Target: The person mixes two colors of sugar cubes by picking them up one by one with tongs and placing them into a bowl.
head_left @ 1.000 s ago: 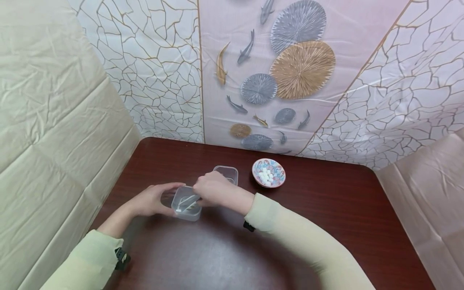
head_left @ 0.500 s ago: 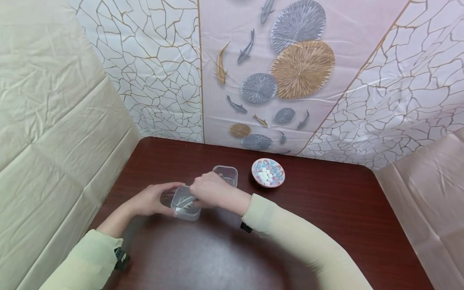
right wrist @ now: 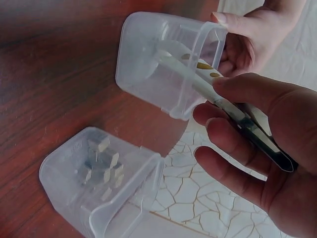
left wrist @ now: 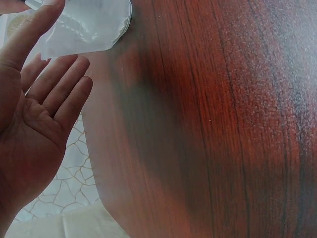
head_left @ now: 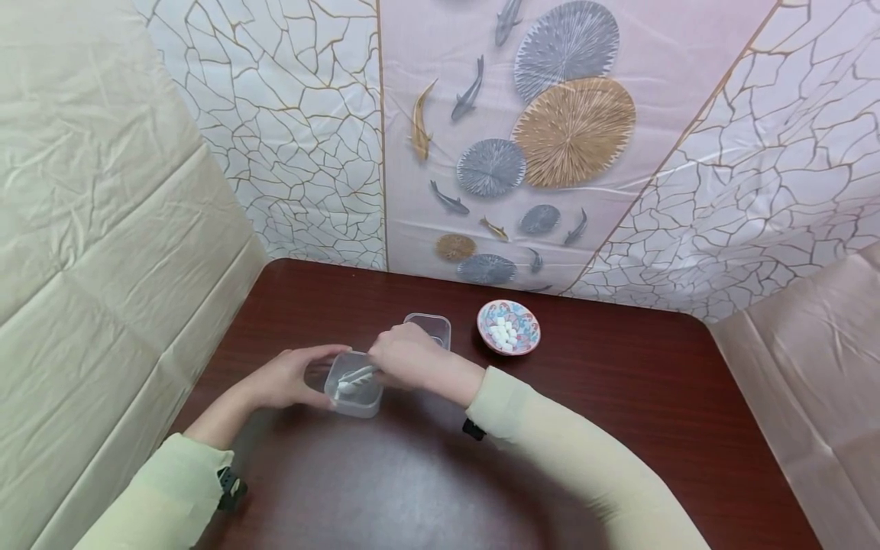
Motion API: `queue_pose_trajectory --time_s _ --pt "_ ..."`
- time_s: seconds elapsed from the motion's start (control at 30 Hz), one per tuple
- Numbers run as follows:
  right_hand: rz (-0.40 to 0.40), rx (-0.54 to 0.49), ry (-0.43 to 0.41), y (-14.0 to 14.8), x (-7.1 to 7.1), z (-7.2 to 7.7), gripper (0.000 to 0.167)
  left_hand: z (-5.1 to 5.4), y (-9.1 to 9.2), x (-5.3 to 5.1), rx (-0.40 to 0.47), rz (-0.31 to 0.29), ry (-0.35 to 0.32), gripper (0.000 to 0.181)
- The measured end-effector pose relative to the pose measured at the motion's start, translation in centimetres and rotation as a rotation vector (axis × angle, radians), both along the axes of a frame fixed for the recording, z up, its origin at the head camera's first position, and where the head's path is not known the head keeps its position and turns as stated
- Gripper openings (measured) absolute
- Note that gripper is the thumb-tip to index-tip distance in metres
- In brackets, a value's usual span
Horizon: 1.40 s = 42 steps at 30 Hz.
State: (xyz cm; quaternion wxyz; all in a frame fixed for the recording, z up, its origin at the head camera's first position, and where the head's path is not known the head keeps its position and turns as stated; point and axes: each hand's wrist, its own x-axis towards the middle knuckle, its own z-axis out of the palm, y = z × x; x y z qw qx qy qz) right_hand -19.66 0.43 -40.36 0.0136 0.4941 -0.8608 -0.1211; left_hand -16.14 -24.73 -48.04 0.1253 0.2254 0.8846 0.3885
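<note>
A clear box (head_left: 359,409) is gripped from nine o'clock by the left hand (head_left: 283,379), fingers wide; inserted tweezers (right wrist: 244,124) are pinched by the right hand (head_left: 407,357), fingers curled.

In the head view, the right hand (head_left: 410,356) hides part of the rear plastic container (head_left: 438,328), nearer the back edge of the table (head_left: 619,344), and the handle end of the tweezers (right wrist: 240,120). The tweezers' tips blur behind the cloudy wall of the front plastic container (head_left: 357,410); whether they grip anything is unclear. The white pieces (head_left: 504,334) near the back edge are too small to identify. The left wrist view cuts off the left hand (left wrist: 37,121).
</note>
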Motion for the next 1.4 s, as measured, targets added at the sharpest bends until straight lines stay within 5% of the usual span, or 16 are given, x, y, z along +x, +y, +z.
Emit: queue_pose_trajectory --time_s 0.4,0.9,1.2,1.4 --pt "0.002 -0.166 -0.134 3.3 -1.2 1.7 0.013 0.4 0.0 0.0 0.009 -0.016 0.019 0.090" --pt "0.027 -0.353 -0.191 9.0 -1.9 4.1 0.005 0.2 0.0 0.0 0.023 -0.017 0.008 0.088" --pt "-0.056 -0.409 -0.208 13.3 -2.0 5.4 0.016 0.2 0.0 0.2 0.028 -0.010 0.006 0.088" --pt "-0.111 -0.448 -0.181 16.4 -2.2 5.6 0.008 0.3 0.0 0.0 0.024 -0.014 0.005 0.089"
